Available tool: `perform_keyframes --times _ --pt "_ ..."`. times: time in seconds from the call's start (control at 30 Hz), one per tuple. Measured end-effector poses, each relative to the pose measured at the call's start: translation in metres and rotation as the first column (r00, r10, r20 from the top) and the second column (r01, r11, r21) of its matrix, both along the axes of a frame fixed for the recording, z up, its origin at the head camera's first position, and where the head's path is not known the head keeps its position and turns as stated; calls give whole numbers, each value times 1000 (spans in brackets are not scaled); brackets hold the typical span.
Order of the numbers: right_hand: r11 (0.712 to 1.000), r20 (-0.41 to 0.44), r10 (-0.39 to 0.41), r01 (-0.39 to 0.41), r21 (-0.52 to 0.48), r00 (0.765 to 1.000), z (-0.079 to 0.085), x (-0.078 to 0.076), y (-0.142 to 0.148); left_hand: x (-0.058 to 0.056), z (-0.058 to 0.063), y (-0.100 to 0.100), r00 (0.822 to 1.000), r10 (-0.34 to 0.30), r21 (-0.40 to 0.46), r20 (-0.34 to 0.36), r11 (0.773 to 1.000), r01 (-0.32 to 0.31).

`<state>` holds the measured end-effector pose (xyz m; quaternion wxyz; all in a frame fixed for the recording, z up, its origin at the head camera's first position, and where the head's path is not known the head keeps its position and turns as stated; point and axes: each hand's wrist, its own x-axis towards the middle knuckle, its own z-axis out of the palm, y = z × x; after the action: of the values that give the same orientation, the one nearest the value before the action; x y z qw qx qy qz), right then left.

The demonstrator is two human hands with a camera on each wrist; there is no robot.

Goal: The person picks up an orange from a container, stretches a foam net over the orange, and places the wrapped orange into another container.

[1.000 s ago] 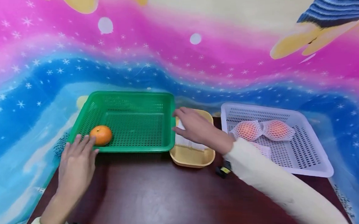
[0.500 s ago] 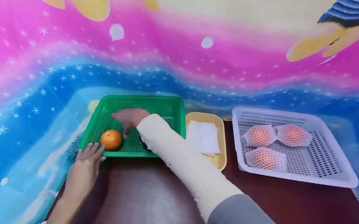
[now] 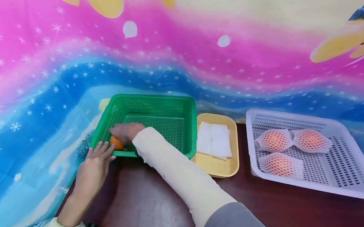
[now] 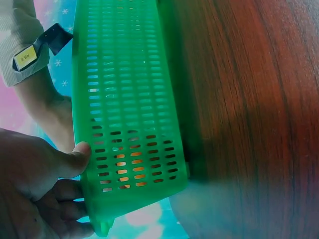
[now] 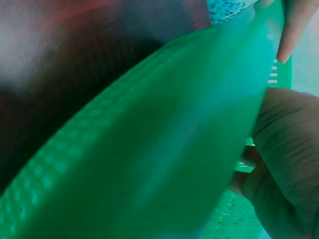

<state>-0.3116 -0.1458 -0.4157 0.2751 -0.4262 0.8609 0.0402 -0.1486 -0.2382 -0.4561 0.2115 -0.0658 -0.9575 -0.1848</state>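
Observation:
In the head view, an orange (image 3: 116, 143) lies at the near left of the green basket (image 3: 154, 155). My right hand (image 3: 126, 131) reaches in over the front rim and grips the fruit from above and behind, covering much of it. At the basket's front left corner, my left hand (image 3: 95, 165) rests its fingers over the rim. From the left wrist, the thumb (image 4: 81, 149) touches the rim, and orange colour shows through the slots. In the right wrist view, the basket wall (image 5: 149, 134) hides most of the scene and the fruit cannot be seen.
A yellow tray (image 3: 217, 169) with white foam net sleeves (image 3: 214, 139) stands right of the green basket. Further right, a white basket (image 3: 318, 187) holds three net-wrapped fruits (image 3: 275, 140). All stand on a dark wooden table (image 3: 151, 198) before a patterned cloth.
My right hand has gone from above the yellow tray leftward into the green basket and down onto the orange. My left hand stays at the basket corner. The head view has shifted.

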Motion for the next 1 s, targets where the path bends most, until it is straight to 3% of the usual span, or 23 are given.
perform_keyframes --times 0.23,0.37,0.5,0.63,0.77,0.87,1.0 --pt "998 -121 -39 31 -62 992 -1 -9 16 -2 -1 -2 1000 -15 19 -16 1000 15" --pt "980 -82 -80 63 -191 993 5 -17 32 -1 1 -4 1000 -7 36 -28 999 8" --pt "934 -47 -79 57 -352 996 9 -22 63 0 0 -5 1000 -15 41 -4 999 15" --pt "840 -7 -123 101 -533 992 20 -16 110 2 -1 -3 1000 -19 29 20 999 18" --pt "711 114 -242 256 -655 964 38 -1 167 1 4 -4 998 -27 20 52 999 26" --pt "621 198 -306 353 -700 931 46 13 211 2 9 -5 993 -25 12 116 1000 24" --pt "550 252 -324 398 -734 912 49 36 263 2 18 -4 966 -18 0 259 1000 19"
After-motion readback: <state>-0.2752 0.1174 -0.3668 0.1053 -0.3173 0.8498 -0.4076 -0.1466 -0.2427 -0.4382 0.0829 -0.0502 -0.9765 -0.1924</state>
